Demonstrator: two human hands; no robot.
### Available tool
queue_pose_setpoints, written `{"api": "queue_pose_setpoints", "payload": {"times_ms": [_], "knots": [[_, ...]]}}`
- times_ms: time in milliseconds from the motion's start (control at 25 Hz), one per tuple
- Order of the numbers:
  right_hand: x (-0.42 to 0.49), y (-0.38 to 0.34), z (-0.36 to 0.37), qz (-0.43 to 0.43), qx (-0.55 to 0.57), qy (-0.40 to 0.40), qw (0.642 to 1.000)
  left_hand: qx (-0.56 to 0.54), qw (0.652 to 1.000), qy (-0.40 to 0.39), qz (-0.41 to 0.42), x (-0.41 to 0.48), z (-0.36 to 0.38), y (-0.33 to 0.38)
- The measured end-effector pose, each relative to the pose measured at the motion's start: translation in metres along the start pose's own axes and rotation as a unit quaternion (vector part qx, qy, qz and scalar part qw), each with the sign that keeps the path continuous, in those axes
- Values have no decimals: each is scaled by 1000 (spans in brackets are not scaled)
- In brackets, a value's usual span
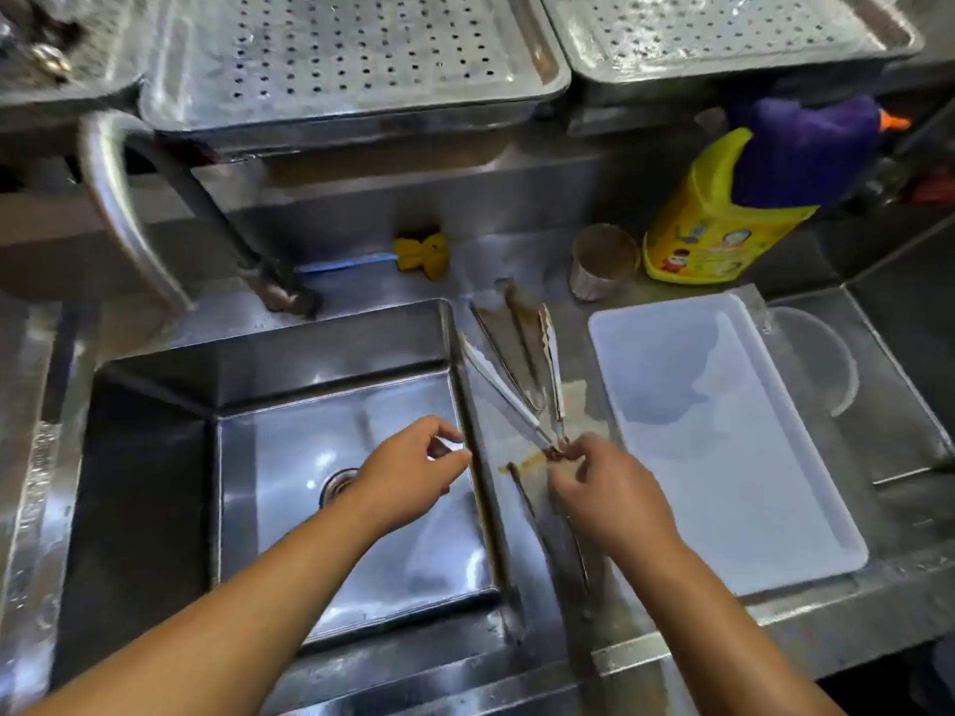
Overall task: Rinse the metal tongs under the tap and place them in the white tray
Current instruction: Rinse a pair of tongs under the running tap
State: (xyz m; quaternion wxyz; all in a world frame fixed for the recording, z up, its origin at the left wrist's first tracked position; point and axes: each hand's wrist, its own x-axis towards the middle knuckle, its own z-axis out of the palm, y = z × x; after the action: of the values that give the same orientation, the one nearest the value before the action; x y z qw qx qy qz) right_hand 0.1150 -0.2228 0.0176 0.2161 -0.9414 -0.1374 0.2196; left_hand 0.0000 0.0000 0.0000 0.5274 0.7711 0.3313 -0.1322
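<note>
A pair of metal tongs [509, 390] with brown residue lies on the steel counter between the sink [155, 447] and the white tray [806, 488]. My right hand [604, 488] pinches the tongs at their near hinge end, arms fanning away from me. More dirty tongs [522, 323] lie just behind them, and another pair [537, 524] runs under my right wrist. My left hand [413, 472] hovers over the sink's right edge, fingers loosely curled, holding nothing. The curved tap [119, 209] arches at the back left; no water is visible. The tray holds no tongs.
A yellow detergent bottle [718, 214] with a purple cloth [806, 147] on it and a metal cup [602, 261] stand behind the tray. A yellow brush [421, 255] lies by the tap base. Perforated steel trays [351, 54] sit on the shelf above. A clear bowl [821, 364] sits right of the tray.
</note>
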Motion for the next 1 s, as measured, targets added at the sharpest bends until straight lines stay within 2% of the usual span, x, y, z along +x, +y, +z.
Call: {"api": "queue_pose_setpoints", "payload": {"times_ms": [120,200,320,400,440,480,520,640,760,880,1000], "knots": [[-14,12,16,-20,-102,-34,994,40,999,7,-2,10,14,5],[-29,17,25,-11,-111,-79,991,38,999,1,-5,11,22,7],[-36,18,28,8,-130,-102,986,46,999,-1,16,11,23,6],[-41,14,30,21,-129,-104,986,155,980,94,80,21,6,2],[-43,11,28,27,-126,-103,986,234,954,158,104,32,-8,2],[-45,8,27,33,-120,-100,987,294,927,208,103,46,-24,4],[-46,5,25,40,-110,-94,989,340,909,223,88,60,-44,8],[-51,-11,22,59,-73,-70,993,424,893,147,37,100,-96,10],[-50,-34,25,72,-3,-71,995,456,886,80,16,120,-118,-1],[-39,-64,32,75,149,-90,982,417,906,67,39,125,-128,-13],[-22,-103,44,66,244,-126,959,321,943,78,40,116,-136,-15]]}}
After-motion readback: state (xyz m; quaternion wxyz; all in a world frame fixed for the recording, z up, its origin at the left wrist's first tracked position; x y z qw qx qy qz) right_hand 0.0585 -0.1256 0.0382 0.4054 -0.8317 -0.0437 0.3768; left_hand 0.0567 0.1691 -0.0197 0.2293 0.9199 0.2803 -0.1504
